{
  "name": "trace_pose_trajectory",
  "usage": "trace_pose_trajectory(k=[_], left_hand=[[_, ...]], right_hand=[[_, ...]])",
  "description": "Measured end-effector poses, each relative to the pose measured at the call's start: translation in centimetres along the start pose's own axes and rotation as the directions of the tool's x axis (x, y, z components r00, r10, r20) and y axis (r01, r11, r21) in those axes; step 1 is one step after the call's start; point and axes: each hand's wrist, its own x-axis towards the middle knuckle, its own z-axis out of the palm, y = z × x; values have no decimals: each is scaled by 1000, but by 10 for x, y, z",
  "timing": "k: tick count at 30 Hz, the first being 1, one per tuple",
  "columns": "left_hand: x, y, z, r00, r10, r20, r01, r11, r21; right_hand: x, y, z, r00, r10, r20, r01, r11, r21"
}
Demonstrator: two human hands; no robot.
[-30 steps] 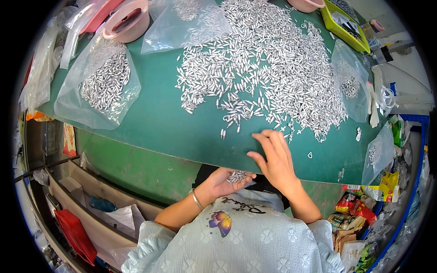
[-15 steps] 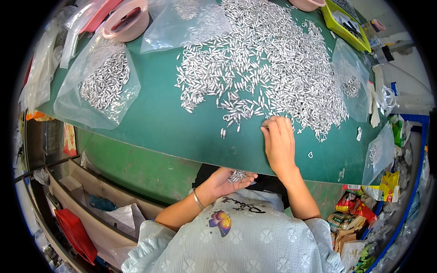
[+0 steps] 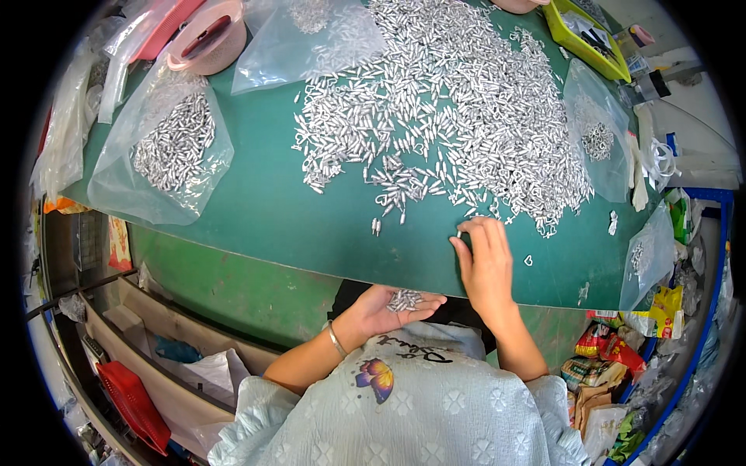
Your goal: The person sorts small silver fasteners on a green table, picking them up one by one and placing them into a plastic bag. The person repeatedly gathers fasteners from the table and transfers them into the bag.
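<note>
My left hand (image 3: pixel 369 317) is palm up at the table's front edge, fingers out to the right, and cradles a small heap of silver spindle-shaped metal pieces (image 3: pixel 404 300). Over the table my right hand (image 3: pixel 488 260) has its thumb and forefinger pinched, with one small silver metal piece (image 3: pixel 460 232) showing at the tips. Just beyond its fingers spreads a big pile of the same silver pieces (image 3: pixel 497 116). Two loose pieces (image 3: pixel 376 226) lie left of that hand, and a small heart-shaped ring (image 3: pixel 528 261) lies to its right.
Clear plastic bags of silver parts lie at the left (image 3: pixel 167 147), the back (image 3: pixel 311 46) and the right (image 3: pixel 597 140). A pink bowl (image 3: pixel 208 46) stands at the back left, a yellow-green tray (image 3: pixel 587 43) at the back right. Below left is an open drawer (image 3: pixel 194 342).
My right hand has drawn back from the pile's edge toward me, a small silver piece now visible at its fingertips. My left hand's fingers lie flatter, showing more of the heap. The view has shifted slightly.
</note>
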Motion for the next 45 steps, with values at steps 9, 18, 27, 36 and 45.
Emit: trace_pose_trajectory(k=[9,18,27,36,45], left_hand=[[-2,-7,5,984,81,-162,-68,994,85],[1,-2,6,980,45,-192,-29,996,89],[-2,-3,5,971,58,-232,-35,994,99],[0,-4,16,970,57,-238,-47,998,46],[-1,-3,8,981,63,-182,-50,996,73]], right_hand=[[-8,-4,-12,945,-267,189,193,922,337],[17,15,4,997,-72,2,72,988,-139],[-9,-6,-6,934,-298,199,260,945,197],[4,-7,-8,998,-60,-26,65,975,212],[0,-4,-6,969,-134,206,97,979,178]])
